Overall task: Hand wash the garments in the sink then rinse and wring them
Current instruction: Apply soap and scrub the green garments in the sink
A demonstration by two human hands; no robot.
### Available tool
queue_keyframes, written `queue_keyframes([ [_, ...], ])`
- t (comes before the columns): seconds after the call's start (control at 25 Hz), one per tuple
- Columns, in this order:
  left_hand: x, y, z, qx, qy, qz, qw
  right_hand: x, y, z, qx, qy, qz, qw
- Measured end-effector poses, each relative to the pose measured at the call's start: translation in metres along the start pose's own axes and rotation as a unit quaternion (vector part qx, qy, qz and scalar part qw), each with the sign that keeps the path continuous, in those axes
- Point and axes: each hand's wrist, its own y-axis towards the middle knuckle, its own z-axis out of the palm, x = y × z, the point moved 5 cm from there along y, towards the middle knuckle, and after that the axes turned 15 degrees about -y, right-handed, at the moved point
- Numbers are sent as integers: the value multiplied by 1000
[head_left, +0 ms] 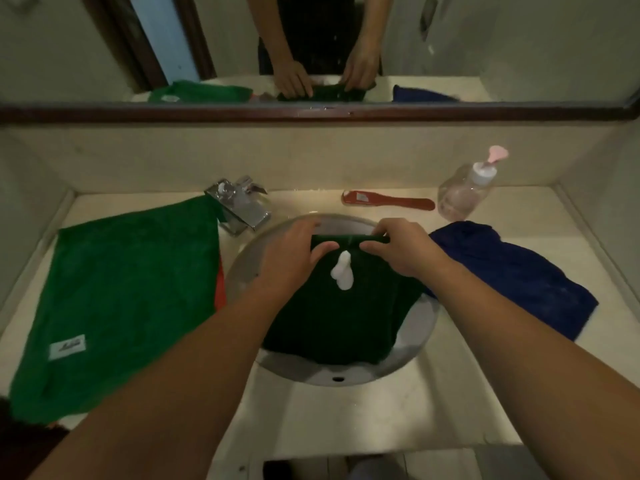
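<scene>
- The dark green cloth (332, 323) lies in the sink (242, 268), with a soap blob (342, 271) on top.
- The left hand (294, 261) and right hand (405, 251) each pinch its far edge.
- It is likely soft, limp and heavy when wet, so grip bunched folds.

A pale stone desk (346, 417) carries a clear pump bottle (462, 194) with a white collar and a pink nozzle, standing at the back right near the wall. Just left of it, a flat red-brown tool (388, 201) with a long handle lies along the back edge. A chrome tap (239, 206) sits at the back left, and above the low backsplash runs a mirror (485, 46) in a dark wooden frame (207, 114).
</scene>
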Motion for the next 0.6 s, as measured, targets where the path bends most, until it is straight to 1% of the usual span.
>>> queue_keyframes([
  [0.08,30,18,31,-14,28,-17,999,-14,39,38,25,-37,-4,999],
  [0.16,62,40,60,-13,72,-52,996,-28,74,74,29,-65,-18,997],
  [0.24,90,57,83,-7,120,-101,988,-38,100,97,-1,-80,-39,996],
  [0.28,100,64,92,-12,138,-110,984,-42,110,102,-27,-82,-48,995],
  [0.36,103,72,102,-47,141,-72,986,-51,122,102,-102,-49,-72,991],
  [0.48,76,88,106,-101,93,15,990,-67,124,84,-217,31,-99,971],
  [0.52,63,94,106,-115,74,39,990,-72,125,74,-254,29,-97,962],
  [0.6,43,100,108,-133,47,66,988,-81,132,51,-323,-48,-66,943],
])
